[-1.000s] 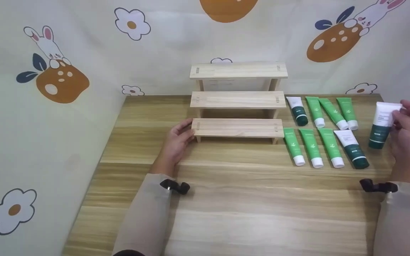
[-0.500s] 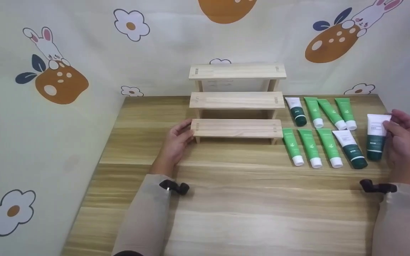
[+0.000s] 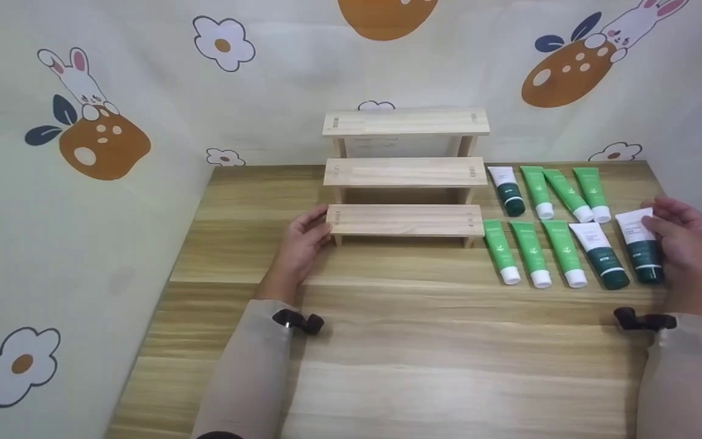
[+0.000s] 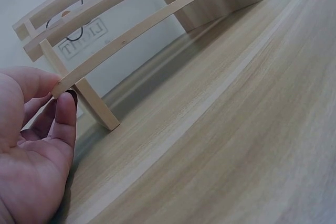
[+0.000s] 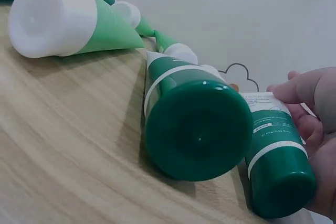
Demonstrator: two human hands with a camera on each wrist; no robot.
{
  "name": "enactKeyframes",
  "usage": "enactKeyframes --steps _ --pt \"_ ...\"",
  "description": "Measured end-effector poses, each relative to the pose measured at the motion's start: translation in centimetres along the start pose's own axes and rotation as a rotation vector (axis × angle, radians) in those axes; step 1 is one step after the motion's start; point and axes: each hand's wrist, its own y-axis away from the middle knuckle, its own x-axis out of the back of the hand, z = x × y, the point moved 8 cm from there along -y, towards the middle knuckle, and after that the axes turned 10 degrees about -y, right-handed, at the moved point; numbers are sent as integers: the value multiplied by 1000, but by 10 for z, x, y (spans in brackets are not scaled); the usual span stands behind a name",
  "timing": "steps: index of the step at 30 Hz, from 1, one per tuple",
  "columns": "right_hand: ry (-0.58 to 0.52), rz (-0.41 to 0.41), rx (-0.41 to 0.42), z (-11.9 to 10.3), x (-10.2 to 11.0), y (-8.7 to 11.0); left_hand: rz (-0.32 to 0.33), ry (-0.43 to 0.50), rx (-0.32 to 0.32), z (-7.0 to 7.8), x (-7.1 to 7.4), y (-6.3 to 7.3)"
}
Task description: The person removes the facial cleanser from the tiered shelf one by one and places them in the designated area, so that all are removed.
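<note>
A three-step wooden display stand [image 3: 406,221] stands near the back of the table. At its lowest step, my left hand [image 3: 303,247] pinches the left end between thumb and fingers; the left wrist view shows this grip on the board's end [image 4: 65,83]. On the right, my right hand [image 3: 689,244] holds a white and dark green squeeze tube [image 3: 640,247] by its flat white end, the capped end pointing toward me. The held tube lies low at the table, right beside another white and dark green tube [image 3: 601,255]. Its cap [image 5: 283,192] shows close up in the right wrist view.
Several green tubes with white caps [image 3: 564,253] lie in two rows right of the stand. One more white and dark green tube [image 3: 508,191] lies at the back row's left end. A printed wall covering [image 3: 290,91] rises behind the wooden table [image 3: 424,341].
My right hand has brought the held tube down and to the left, from above the table's right side to the end of the front row. My left hand has stayed on the stand.
</note>
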Motion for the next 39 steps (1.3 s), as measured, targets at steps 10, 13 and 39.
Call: enactKeyframes --steps 10,13,39 --pt "291 40 -56 3 2 -1 11 15 10 2 0 1" --pt "323 60 -58 2 2 -2 11 24 5 2 0 1" --pt "-178 50 143 -33 -39 25 18 11 -6 3 0 2"
